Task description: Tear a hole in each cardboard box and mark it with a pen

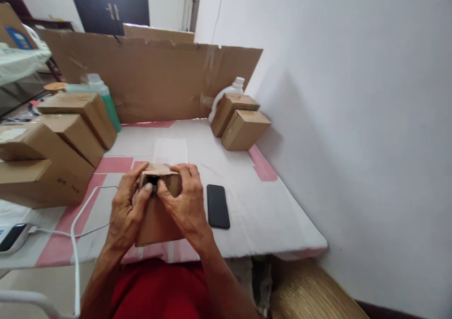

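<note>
A small brown cardboard box (158, 222) stands near the front edge of the table, between both my hands. A dark gap shows at its upper side, where the flaps stand partly apart. My left hand (129, 206) wraps the box's left side, its thumb at the gap. On the right, my right hand (187, 199) has its fingers over the top edge and its thumb pressed in by the same gap. What lies inside the box is too dark to make out. A black phone (218, 206) lies just right of my right hand.
Several cardboard boxes (70, 135) are stacked at left, by a bottle of green liquid (109, 102). Two boxes (246, 130) and a white jug (237, 86) stand at back right. A cardboard panel (158, 81) closes the back. A white cable (73, 234) runs by my left arm.
</note>
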The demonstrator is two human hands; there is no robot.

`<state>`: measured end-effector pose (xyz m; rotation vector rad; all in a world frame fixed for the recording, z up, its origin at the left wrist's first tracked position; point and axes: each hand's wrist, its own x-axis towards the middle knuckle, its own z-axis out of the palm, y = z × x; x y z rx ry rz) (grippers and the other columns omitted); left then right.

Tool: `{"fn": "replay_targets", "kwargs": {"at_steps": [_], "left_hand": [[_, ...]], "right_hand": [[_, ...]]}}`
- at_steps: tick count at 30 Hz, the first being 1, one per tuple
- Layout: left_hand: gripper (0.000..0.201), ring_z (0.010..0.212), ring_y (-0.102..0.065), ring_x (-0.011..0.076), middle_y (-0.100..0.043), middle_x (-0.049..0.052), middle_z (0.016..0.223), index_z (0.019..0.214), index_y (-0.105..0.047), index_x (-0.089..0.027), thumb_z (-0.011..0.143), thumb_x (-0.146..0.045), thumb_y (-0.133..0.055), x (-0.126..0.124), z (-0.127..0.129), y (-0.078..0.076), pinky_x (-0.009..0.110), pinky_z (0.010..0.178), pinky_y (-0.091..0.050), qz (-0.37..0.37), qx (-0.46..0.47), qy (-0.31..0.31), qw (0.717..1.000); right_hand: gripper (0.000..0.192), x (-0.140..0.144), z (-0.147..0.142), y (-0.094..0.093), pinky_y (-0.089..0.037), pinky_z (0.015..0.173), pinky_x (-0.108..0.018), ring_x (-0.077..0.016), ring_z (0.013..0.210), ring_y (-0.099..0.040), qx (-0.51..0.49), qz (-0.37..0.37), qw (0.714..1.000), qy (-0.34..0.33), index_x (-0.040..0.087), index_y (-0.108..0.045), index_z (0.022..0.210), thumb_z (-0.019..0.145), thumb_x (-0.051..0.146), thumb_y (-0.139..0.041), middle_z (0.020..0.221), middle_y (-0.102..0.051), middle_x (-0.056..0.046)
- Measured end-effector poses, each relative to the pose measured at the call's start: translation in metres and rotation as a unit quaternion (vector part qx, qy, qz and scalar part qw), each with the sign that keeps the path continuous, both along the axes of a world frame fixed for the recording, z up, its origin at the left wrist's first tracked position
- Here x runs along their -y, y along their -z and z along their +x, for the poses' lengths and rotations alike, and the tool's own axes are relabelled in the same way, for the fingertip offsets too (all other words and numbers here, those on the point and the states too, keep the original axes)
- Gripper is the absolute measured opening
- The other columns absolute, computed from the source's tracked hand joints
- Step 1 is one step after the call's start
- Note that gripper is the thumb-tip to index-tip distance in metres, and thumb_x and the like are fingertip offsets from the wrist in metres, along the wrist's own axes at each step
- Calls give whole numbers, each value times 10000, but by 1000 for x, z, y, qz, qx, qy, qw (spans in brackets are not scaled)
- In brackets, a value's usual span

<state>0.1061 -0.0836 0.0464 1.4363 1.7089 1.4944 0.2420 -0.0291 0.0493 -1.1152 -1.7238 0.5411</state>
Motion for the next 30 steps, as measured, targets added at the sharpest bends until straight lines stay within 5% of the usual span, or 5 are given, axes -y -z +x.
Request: {"fn": "replay_targets", "kwargs": {"at_steps": [9, 15, 18, 22, 30], "left_hand": [[504, 1241, -651, 254, -698, 64, 1397, 1441, -641, -224, 977, -404, -563, -9, -10, -8, 373, 1089, -480, -17, -80, -62, 995], [425, 1013, -668, 169, -726, 1, 1219, 1338, -681, -258, 963, -453, -642, -12, -19, -6, 230, 839, -502, -15, -46, -54, 997], [378, 955, -640, 151, -716, -21, 1099, 1311, -687, -266, 962, -399, -634, -15, -23, -5, 212, 811, -481, -10, -30, -47, 998], [376, 932, -628, 150, -702, -18, 1087, 1305, -688, -266, 960, -405, -631, -17, -25, -4, 212, 793, -482, -18, 0, -55, 998], [722, 1148, -654, 283, -629, 80, 1332, 1499, -487, -273, 829, -460, -678, -12, -31, 1, 403, 1005, -549, -58, -2, 45, 997]], "right_hand": [[323, -6, -18, -8, -489, 1119, -456, -270, 1171, -582, 53, -22, 998, -1, 157, -670, 1151, 897, 349, -726, 1184, -627, -116], [500, -20, 16, 14, -559, 1010, -379, -234, 1280, -620, -150, -77, 983, -67, 231, -514, 1439, 1034, 521, -556, 1445, -606, -125], [398, -29, 52, 45, -564, 912, -357, -234, 1098, -706, -45, -224, 973, 35, 206, -593, 1308, 1081, 504, -458, 1219, -727, -118], [170, -30, 74, 85, -514, 957, -411, -329, 1121, -714, 187, -391, 895, 103, 146, -688, 1037, 952, 293, -688, 1067, -767, -192], [147, -32, 73, 107, -542, 803, -350, -309, 934, -761, 94, -388, 913, 82, 184, -600, 743, 848, 198, -701, 800, -747, -147]]}}
